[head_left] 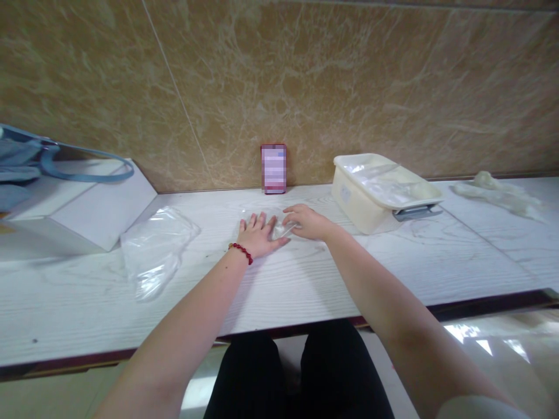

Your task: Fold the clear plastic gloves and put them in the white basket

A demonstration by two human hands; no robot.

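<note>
A clear plastic bag (279, 229) lies on the white wood-grain table, partly covered by both hands. My left hand (257, 237), with a red bead bracelet at the wrist, rests flat on it with fingers spread. At the bag's right side, my right hand (307, 222) has its fingers curled and pinched on the plastic. More clear plastic bags (159, 250) lie in a flat pile to the left of my hands. On the right stands a cream plastic bin (356, 206) with clear plastic lying in its top.
A phone (274, 170) leans upright against the brown marbled wall. At the far left is a white box (98, 203) with a blue strap (87, 176) over it. Crumpled translucent plastic (498, 195) lies far right. The table's front edge (292, 330) runs above my knees.
</note>
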